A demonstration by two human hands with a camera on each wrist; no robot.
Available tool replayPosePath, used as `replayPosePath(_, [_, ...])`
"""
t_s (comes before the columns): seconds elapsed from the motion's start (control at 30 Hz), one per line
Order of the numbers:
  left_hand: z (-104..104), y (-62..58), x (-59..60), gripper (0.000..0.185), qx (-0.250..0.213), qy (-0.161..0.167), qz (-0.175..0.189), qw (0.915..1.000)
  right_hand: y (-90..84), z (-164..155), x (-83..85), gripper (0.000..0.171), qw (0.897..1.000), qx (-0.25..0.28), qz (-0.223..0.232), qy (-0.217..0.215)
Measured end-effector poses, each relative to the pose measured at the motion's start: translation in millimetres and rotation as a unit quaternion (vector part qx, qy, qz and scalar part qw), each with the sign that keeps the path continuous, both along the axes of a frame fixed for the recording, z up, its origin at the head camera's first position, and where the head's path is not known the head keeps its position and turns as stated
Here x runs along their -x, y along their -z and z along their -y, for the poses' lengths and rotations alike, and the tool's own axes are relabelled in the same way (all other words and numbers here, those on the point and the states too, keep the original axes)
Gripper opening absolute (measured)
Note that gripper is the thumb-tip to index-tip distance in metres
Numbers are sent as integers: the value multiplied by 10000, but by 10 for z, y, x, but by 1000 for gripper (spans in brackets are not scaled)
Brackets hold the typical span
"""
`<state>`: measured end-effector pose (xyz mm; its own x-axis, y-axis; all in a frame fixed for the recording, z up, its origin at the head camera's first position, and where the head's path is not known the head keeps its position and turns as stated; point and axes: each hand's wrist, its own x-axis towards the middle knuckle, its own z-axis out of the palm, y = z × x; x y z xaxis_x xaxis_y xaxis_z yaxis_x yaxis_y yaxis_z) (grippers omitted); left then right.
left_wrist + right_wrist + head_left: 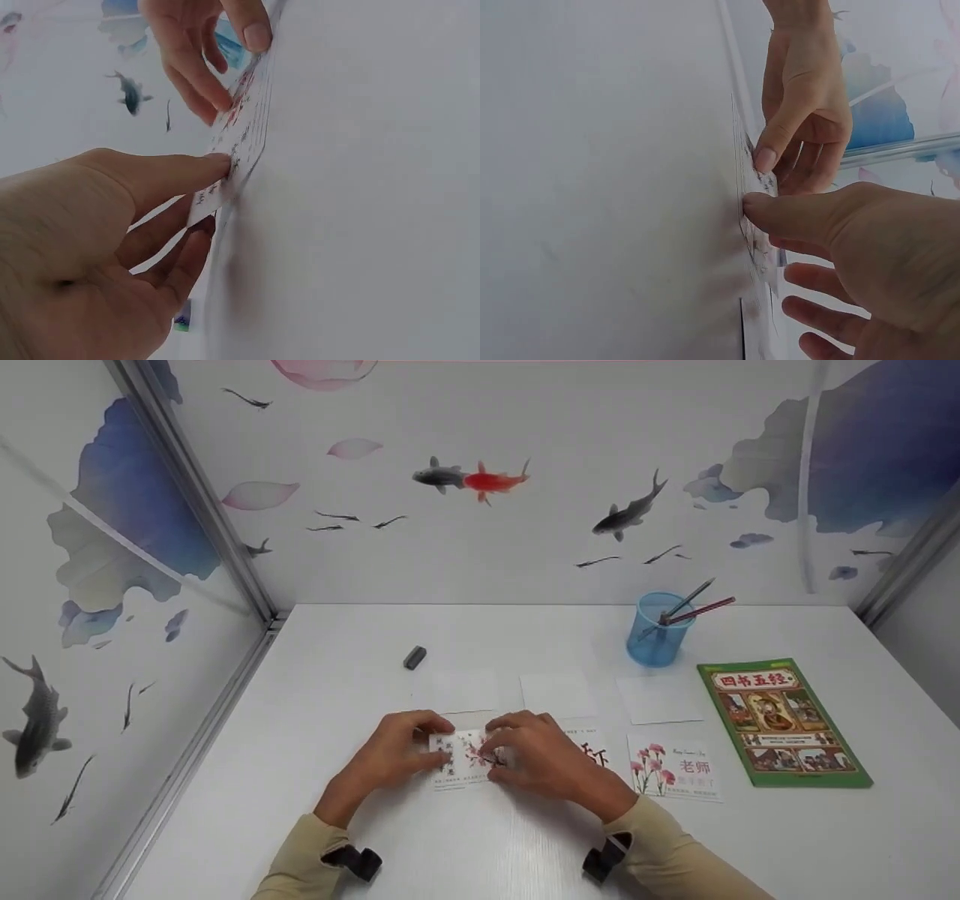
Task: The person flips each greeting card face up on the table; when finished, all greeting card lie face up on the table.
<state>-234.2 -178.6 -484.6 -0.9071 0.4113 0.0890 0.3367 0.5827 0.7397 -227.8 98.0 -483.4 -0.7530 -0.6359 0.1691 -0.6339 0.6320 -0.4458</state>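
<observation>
While both hands work one card, read the lines below as handling notes.

Workpiece: a small flower-printed card (463, 757) lies on the white table (465, 847), near the front edge and in the middle of the row of cards.
Left hand: the left hand (397, 754) pinches the card's left end; in the left wrist view the thumb (187, 169) lies on the printed face and the fingers curl beneath the edge.
Right hand: the right hand (536, 757) pinches the right end the same way, thumb on top and fingers curled under.
Card attitude: both wrist views show the near edge lifted slightly off the table, with the far edge close to the surface; whether it still touches cannot be told.
Grip advice: keep the pinch light and at the margins, so that the thin card does not crease and the print is not smudged.
Lift advice: raise both ends together; an uneven pull would likely bow or twist the card.
Neighbours: a carnation card (675, 769) lies to the right, and another card (596, 750) sits partly hidden under the right hand; blank white cards (559, 695) lie just behind.
Clearance: the blue pencil cup (660, 628), green book (784, 724) and grey eraser (414, 657) stand well apart.
Risk: the right wrist could drag the half-hidden card when it moves.
</observation>
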Motion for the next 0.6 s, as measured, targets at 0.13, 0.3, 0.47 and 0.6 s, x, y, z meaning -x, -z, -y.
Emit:
replayPosePath(0.13, [2,-31,4,22,322,159,-142,9993,0,-22,9,24,9997,-182,-13,-162])
replayPosePath(0.3, [-16,-82,-3,16,463,207,-61,9987,-9,-19,14,25,9996,-197,-35,-185])
replayPosePath(0.47, [-79,-126,-8,16,594,231,-77,9979,-5,-26,13,26,9999,-96,-9,-130])
replayPosePath(0.6, [-200,-181,-11,19,599,301,-298,9973,-25,-78,30,29,9990,426,-95,3])
